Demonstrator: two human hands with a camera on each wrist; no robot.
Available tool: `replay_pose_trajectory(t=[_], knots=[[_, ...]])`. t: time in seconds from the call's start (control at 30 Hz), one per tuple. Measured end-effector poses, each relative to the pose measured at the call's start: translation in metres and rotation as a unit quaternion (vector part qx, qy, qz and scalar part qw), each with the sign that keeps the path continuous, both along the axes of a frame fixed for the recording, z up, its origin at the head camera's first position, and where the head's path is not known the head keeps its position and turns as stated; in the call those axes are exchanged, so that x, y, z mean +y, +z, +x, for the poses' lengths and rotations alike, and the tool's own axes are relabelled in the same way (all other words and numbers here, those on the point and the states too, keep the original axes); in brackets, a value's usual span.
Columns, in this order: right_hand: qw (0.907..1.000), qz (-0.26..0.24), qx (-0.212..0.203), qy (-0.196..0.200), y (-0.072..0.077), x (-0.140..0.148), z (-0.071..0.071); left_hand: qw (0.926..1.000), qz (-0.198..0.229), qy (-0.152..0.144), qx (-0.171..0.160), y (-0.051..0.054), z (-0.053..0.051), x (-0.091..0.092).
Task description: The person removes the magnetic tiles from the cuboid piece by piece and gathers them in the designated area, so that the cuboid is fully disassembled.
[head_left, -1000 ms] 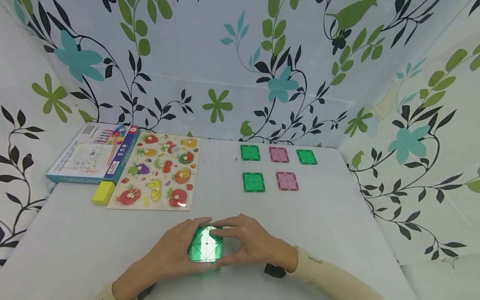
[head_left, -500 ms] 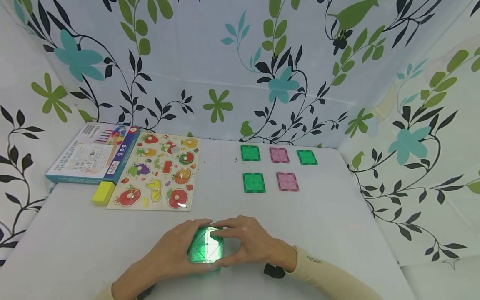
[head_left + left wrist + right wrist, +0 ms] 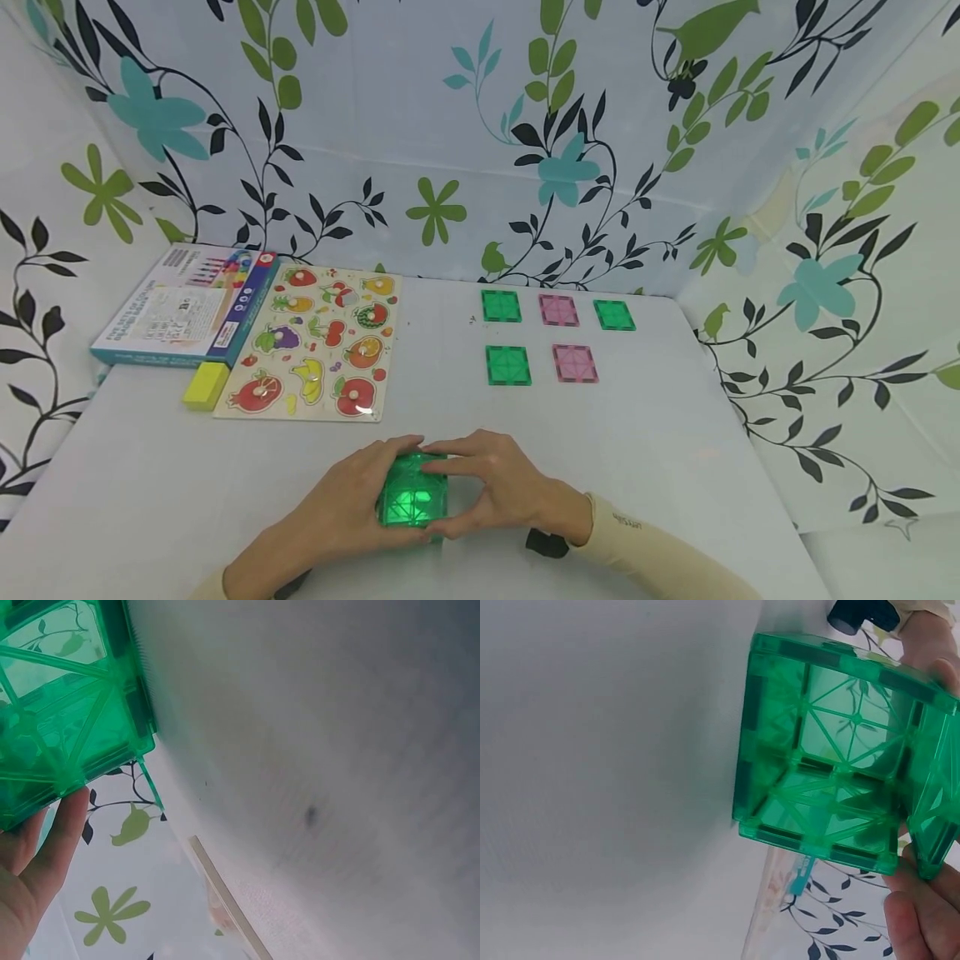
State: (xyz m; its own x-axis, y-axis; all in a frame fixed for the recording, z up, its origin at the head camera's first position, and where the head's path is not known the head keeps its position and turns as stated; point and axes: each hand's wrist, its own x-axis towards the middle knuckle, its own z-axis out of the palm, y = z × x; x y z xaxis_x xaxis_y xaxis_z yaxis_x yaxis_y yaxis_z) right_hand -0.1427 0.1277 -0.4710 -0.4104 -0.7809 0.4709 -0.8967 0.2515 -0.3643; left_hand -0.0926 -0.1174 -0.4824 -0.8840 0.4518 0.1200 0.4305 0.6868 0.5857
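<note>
A translucent green box built of square magnetic tiles (image 3: pixel 414 492) stands on the white table, between both hands. My left hand (image 3: pixel 337 500) grips it from the left, fingers at the far side and thumb at the near side. My right hand (image 3: pixel 502 483) holds it from the right, index finger at the far upper edge and thumb at the near edge. In the right wrist view the box's side facing the camera is uncovered, showing its hollow inside; an upper tile (image 3: pixel 941 780) slants. Fingers of the left hand (image 3: pixel 41 877) touch the box in the left wrist view.
Green and pink magnetic tiles lie in two rows, including a pink tile (image 3: pixel 575 363). At left are a fruit peg puzzle board (image 3: pixel 300 400), a boxed set (image 3: pixel 165 325) and a yellow block (image 3: pixel 206 387). Leaf-patterned cloth (image 3: pixel 337 158) hangs behind.
The bright glare over the green box's top has shrunk to a small patch near its front, and the top looks darker and differently tilted. Both hands stay almost in place.
</note>
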Motion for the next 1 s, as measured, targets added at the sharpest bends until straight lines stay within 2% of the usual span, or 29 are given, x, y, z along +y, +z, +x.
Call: replay_pose_trajectory(t=[0.2, 0.6, 0.83, 1.0], knots=[[0.9999, 0.007, 0.012, 0.000, 0.008, 0.001, 0.000, 1.0000, -0.003, -0.001, -0.003, -0.001, 0.000, 0.001], [0.9997, 0.011, 0.015, -0.015, 0.028, 0.014, -0.002, 0.9994, 0.001, 0.005, -0.034, 0.001, 0.001, 0.003], [0.9978, -0.006, 0.017, -0.063, 0.034, 0.057, -0.009, 0.9995, 0.017, 0.002, -0.025, 0.001, 0.000, 0.003], [0.9933, -0.003, 0.011, -0.115, 0.036, 0.104, -0.029, 0.9993, 0.013, 0.000, -0.034, 0.001, 0.001, 0.002]])
